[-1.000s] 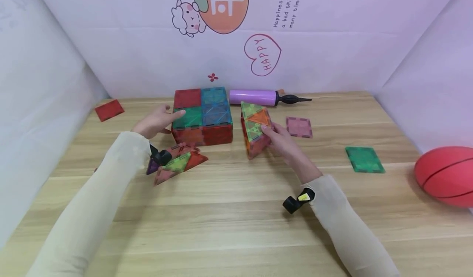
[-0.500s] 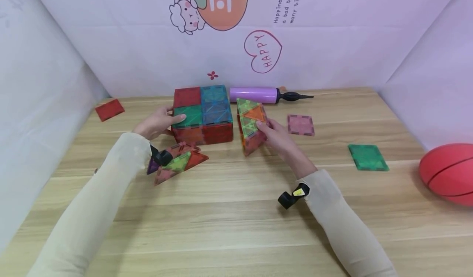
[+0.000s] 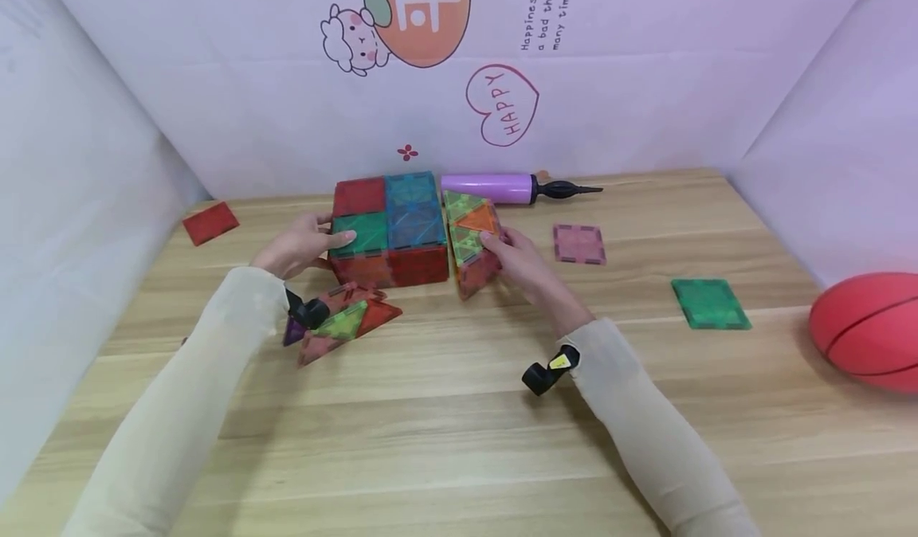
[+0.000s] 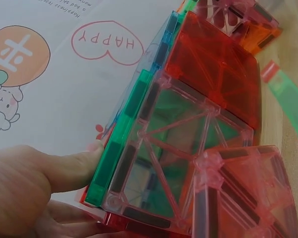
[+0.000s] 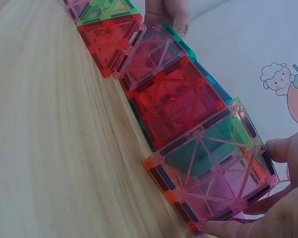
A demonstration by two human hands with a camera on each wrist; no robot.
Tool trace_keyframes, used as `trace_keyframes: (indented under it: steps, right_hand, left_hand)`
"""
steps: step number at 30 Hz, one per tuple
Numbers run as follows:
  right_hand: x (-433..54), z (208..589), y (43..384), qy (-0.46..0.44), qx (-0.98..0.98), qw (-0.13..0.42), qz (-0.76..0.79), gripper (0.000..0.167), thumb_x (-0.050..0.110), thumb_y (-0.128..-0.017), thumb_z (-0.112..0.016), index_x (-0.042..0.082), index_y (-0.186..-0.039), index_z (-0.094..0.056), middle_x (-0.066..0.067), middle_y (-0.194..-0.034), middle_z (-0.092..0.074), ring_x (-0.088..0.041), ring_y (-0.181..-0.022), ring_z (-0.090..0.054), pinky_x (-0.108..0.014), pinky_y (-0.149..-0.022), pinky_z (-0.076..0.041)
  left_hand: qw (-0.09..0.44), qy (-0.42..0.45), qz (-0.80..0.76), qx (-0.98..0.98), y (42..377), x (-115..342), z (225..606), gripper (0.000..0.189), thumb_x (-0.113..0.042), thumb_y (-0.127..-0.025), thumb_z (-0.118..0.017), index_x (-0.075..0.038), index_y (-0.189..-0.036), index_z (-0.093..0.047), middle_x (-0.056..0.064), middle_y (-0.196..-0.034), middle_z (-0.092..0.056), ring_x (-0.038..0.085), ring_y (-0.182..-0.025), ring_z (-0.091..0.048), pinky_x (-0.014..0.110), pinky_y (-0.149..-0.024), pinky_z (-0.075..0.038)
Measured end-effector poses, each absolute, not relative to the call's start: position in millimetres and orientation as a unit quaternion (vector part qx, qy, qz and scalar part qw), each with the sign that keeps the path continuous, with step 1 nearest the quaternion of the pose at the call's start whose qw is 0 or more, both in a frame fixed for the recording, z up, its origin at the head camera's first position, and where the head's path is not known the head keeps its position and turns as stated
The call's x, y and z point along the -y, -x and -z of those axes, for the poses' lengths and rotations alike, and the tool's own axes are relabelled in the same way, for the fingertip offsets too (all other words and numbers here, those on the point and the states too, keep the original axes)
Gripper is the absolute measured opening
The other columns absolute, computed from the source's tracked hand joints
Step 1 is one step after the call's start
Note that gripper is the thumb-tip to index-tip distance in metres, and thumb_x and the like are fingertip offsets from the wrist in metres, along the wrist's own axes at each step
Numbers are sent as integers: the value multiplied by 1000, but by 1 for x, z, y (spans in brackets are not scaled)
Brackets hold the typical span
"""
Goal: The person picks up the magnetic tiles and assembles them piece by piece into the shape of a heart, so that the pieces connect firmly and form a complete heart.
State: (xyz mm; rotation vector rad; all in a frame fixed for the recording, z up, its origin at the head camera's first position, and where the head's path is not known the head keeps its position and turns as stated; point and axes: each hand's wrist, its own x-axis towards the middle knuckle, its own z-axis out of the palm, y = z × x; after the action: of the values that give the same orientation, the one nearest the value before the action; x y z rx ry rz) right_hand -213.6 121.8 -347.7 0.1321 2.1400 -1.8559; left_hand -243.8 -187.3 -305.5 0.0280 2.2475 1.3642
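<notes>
A low box of magnetic tiles (image 3: pixel 414 222), with red, green and blue squares on top, sits at the back of the table. My left hand (image 3: pixel 297 246) grips its left side, the thumb over the green tile (image 4: pixel 121 141) and the fingers at the side. A triangular prism of magnetic tiles (image 3: pixel 469 234), its top yellow-green and orange, stands against or very near the box's right side. My right hand (image 3: pixel 527 266) holds this prism, thumb on top and fingers at its right side. In the right wrist view its pink face (image 5: pixel 208 173) adjoins the box's red tile (image 5: pixel 174 101).
Joined triangle tiles (image 3: pixel 347 322) lie in front of the box's left end. A purple pump (image 3: pixel 488 189) lies behind. Loose tiles are red (image 3: pixel 210 223) at left, pink (image 3: pixel 579 244) and green (image 3: pixel 710 303) at right. A red ball (image 3: pixel 868 331) sits at the right edge.
My right hand has moved left with the prism, closing the gap to the box. My left hand has stayed on the box's left side.
</notes>
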Motion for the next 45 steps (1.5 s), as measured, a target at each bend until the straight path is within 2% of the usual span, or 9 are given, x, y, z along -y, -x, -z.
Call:
trace_keyframes:
  steps: [17,28,31,36,45]
  right_hand:
    - [-111,345,222,-68,-759,164,626,59,37,-102,-41,10,-151,-23,-14,-139,-45,-23,-123,-46,-42,-107,-38]
    - [-107,348,236,-56,-757,153,633,55,36,-102,-41,10,-149,-29,-15,-142,-44,-23,-127,-44,-41,-107,-38]
    - [-108,346,238,-61,-754,154,635,55,37,-101,-41,11,-149,-29,-13,-143,-43,-22,-128,-44,-41,-108,-37]
    - [-108,344,238,-57,-753,157,636,55,38,-101,-41,14,-150,-28,-12,-144,-43,-22,-129,-43,-42,-109,-36]
    - [-106,347,237,-54,-749,158,642,56,37,-102,-41,14,-151,-26,-13,-146,-41,-23,-131,-42,-42,-110,-35]
  left_hand:
    - [254,-8,-490,-834,247,191,307,69,-22,-100,-47,-2,-152,-7,25,-149,-31,34,-125,-45,46,-100,-44]
    - [263,-10,-507,-821,247,193,306,72,-18,-100,-49,-4,-153,-3,25,-154,-22,37,-134,-37,50,-106,-37]
    - [264,-19,-509,-819,246,193,305,71,-18,-100,-49,-6,-153,-4,26,-153,-24,36,-131,-40,51,-105,-38]
    - [256,-27,-500,-827,247,194,305,69,-19,-100,-48,-5,-153,-7,26,-147,-33,29,-117,-51,49,-102,-43]
    - [253,-26,-498,-829,250,196,311,65,-19,-100,-48,-5,-153,-12,23,-148,-34,26,-114,-52,42,-93,-49]
